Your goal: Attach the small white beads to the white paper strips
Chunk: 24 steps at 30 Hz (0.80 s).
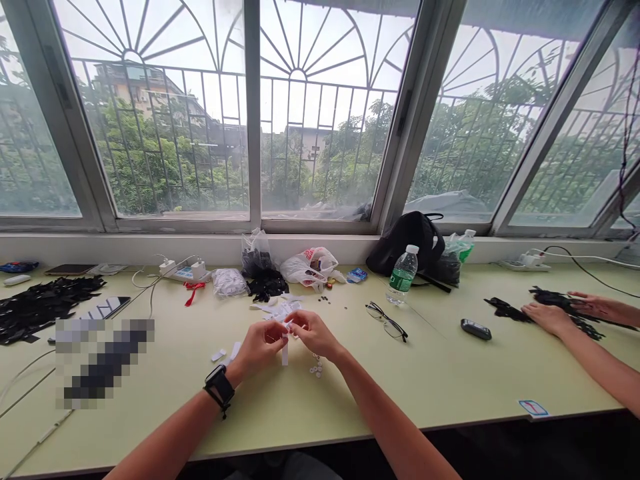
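Head cam: left hand (pixel 257 347) and right hand (pixel 311 333) both pinching a white strip (pixel 285 353) just left of the eyeglasses (pixel 386 321), and one slippy grip could flick it into the small white beads (pixel 316 365).

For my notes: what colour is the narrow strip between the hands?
White; the narrow strip shows best in the head view.

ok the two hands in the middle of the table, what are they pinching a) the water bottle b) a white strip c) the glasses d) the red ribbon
B, the left hand and right hand meet on a narrow white strip that hangs down between them.
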Each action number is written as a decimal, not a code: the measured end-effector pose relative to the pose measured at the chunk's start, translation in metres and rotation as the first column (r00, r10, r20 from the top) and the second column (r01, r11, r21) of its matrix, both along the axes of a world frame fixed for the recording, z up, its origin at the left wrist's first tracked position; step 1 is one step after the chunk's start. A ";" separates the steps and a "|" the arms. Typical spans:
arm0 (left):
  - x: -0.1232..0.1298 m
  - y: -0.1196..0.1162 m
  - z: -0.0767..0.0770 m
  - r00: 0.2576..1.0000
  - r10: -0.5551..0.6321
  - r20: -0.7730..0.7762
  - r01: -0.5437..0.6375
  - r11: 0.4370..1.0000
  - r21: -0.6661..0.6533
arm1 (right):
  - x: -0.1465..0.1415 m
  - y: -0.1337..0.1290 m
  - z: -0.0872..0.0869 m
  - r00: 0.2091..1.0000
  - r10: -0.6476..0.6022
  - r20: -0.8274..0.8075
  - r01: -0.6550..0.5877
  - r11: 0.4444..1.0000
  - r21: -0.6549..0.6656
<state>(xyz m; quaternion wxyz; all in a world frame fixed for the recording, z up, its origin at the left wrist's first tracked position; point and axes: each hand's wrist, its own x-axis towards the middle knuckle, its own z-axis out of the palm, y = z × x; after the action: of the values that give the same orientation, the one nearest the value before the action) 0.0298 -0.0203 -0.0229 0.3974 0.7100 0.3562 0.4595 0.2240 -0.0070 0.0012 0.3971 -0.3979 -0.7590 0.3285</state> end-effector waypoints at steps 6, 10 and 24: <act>-0.001 0.000 0.000 0.999 0.014 -0.035 -0.014 1.000 0.005 | 0.005 0.004 -0.017 0.937 -0.199 0.286 0.134 0.964 0.231; -0.001 -0.001 0.000 0.998 0.035 -0.054 -0.034 0.999 0.021 | 0.009 0.005 -0.023 0.901 -0.200 0.385 0.075 0.946 0.317; -0.009 0.008 0.005 0.973 0.231 -0.006 -0.230 0.971 0.072 | 0.015 0.012 -0.026 0.898 -0.246 0.364 0.140 0.945 0.294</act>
<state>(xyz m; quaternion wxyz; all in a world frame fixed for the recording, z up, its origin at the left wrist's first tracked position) 0.0213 -0.0127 -0.0176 0.3132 0.6809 0.4224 0.5098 0.2392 0.0049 -0.0243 0.3152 -0.4743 -0.8162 0.0974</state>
